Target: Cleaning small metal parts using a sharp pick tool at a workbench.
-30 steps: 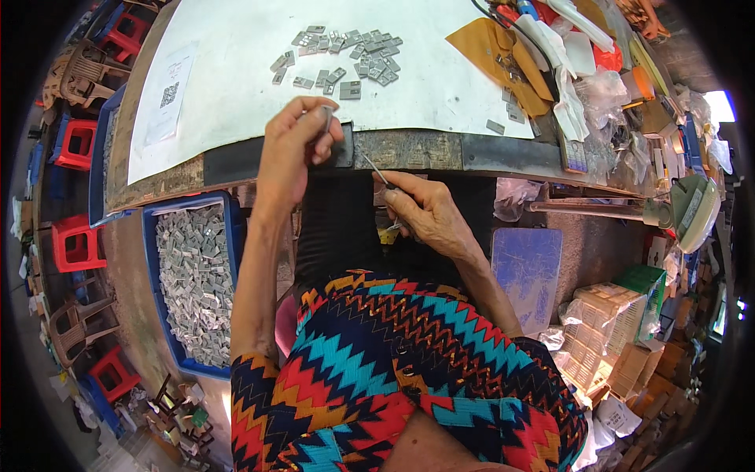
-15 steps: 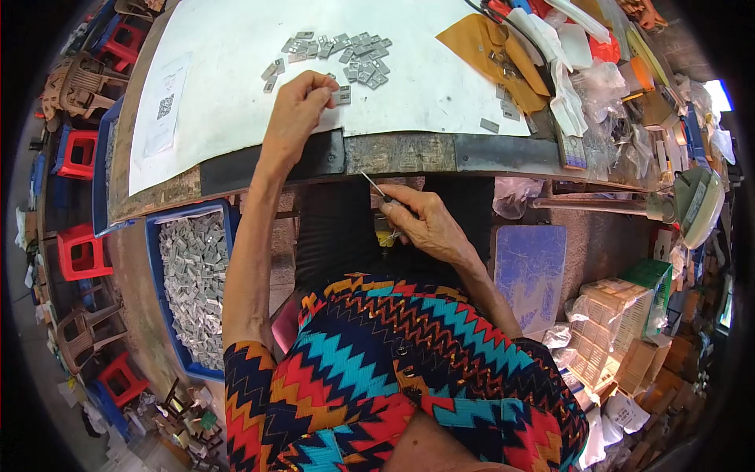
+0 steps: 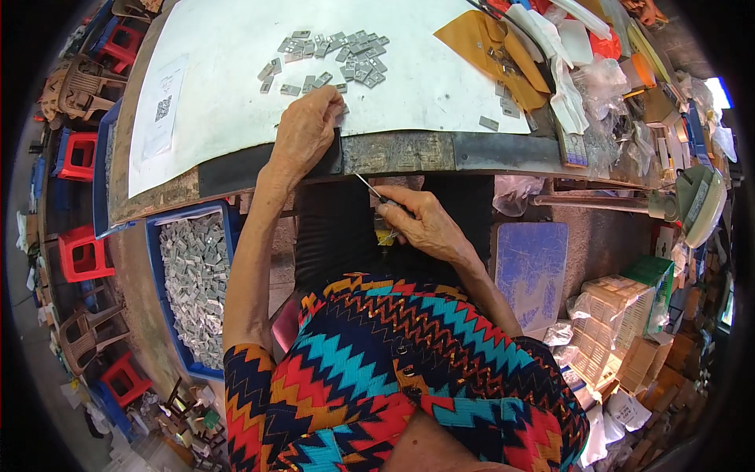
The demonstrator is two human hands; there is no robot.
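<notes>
My left hand (image 3: 308,132) is at the table's near edge with its fingers pinched together on a small grey rectangular metal piece (image 3: 344,109), mostly hidden by the fingertips. Beyond it, several like grey pieces (image 3: 363,57) lie loosely scattered on the white sheet (image 3: 228,86). Over my lap, just below the table edge, my right hand (image 3: 429,226) is closed around a slim tool (image 3: 366,186) with a thin metal shaft and a dark handle. Its tip points up and left toward the table edge.
A blue bin (image 3: 161,291) full of grey pieces stands at lower left. An orange-brown envelope (image 3: 480,39) holding small parts lies at far right, beside plastic bags (image 3: 599,98). A lamp head (image 3: 700,206) juts out at right, above plastic crates (image 3: 609,315).
My left hand has drawn back toward the table's near edge, and the small metal piece by its fingertips has come nearer too. My right hand and tool have barely shifted.
</notes>
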